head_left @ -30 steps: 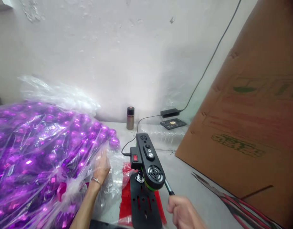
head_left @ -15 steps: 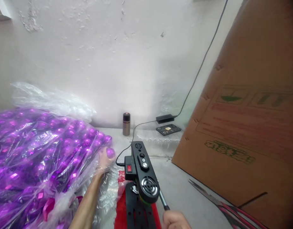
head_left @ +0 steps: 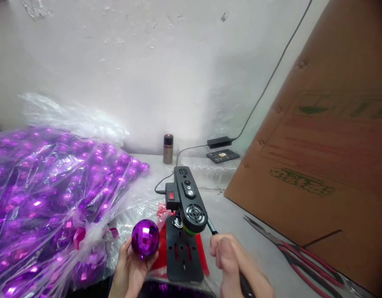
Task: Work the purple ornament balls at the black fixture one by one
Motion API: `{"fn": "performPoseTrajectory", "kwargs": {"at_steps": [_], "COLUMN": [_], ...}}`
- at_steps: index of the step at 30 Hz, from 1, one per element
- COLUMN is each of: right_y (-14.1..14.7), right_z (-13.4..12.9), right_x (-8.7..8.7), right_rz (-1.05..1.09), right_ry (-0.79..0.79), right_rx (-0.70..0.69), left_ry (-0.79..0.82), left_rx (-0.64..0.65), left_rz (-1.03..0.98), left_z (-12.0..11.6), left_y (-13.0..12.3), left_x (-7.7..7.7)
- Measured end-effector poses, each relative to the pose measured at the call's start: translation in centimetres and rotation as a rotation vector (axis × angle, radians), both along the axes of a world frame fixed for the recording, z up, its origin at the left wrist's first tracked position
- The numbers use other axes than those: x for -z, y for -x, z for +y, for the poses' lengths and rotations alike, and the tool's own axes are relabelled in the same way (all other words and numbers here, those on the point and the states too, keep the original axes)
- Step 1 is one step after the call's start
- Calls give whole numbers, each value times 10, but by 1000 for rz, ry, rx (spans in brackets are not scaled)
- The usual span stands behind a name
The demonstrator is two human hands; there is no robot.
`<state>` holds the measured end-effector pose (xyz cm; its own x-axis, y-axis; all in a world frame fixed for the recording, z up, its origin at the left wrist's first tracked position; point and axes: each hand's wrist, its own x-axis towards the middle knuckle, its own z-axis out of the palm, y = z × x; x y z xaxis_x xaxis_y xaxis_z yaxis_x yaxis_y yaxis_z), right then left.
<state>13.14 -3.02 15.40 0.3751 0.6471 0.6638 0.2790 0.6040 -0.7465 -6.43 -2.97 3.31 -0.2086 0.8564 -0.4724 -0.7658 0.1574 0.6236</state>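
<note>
- One shiny purple round ball with mirror-like facets (head_left: 145, 238), in the head view, sits in the left hand (head_left: 130, 265), at the near side, just left of the black slotted metal base plate (head_left: 184, 271).
- Left grip: fingers curved up around the underside and sides of the ball, holding it; its upper face is uncovered.
- Likely handling: the ball looks light and hollow, with a stiff, thin shell that might dent or crack if squeezed hard. Its glossy skin may be slippery, so a gentle cupped hold with fingers spread on opposite sides, around its widest part, seems best.
- Right grip: the right hand (head_left: 236, 263) is wrapped around the grey metal lever with a black handle (head_left: 211, 227), on the right of the black, long, round-ended machine head (head_left: 191, 198).
- Count, left side: one large clear plastic bag (head_left: 94, 231), full of similar purple balls (head_left: 54, 178), too many and too blurred to number.
- Count, middle: one machine head, one base plate, one red sheet (head_left: 203, 258) under it.
- Count, far side: one brownish-grey cylinder with a black cap (head_left: 168, 154), one black oblong adapter (head_left: 220, 142), one flat black rectangular object (head_left: 223, 156).
- Count, right side: one pair of red-and-black-handled metal scissors (head_left: 282, 244), one big brown cardboard box (head_left: 315, 136).
</note>
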Motion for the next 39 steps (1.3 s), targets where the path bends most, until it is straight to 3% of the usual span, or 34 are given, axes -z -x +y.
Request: {"fn": "performPoseTrajectory", "kwargs": {"at_steps": [3, 8, 11, 18, 23, 27, 33, 39], "right_y": [-9, -1, 0, -2, 0, 1, 1, 2], "right_z": [2, -2, -1, -1, -4, -5, -6, -5], "right_x": [4, -1, -7, -8, -7, -6, -5, -6], "right_rz": [-113, 27, 15, -4, 13, 6, 22, 56], "right_ry": [-58, 34, 65, 35, 36, 41, 46, 55], "right_rx": [-96, -40, -53, -65, -70, -67, -62, -64], "left_ry": [49, 15, 1, -17, -68, -116, -150, -112], "left_rx": [4, 22, 113, 93, 60, 84, 202, 177], "left_rz": [13, 72, 186, 683, 709, 805, 888, 895], "left_z": [-6, 4, 9, 11, 18, 16, 9, 10], "left_y": [-16, -28, -33, -48, -65, -73, -63, -67], "left_x": [4, 15, 23, 52, 70, 65, 55, 52]}}
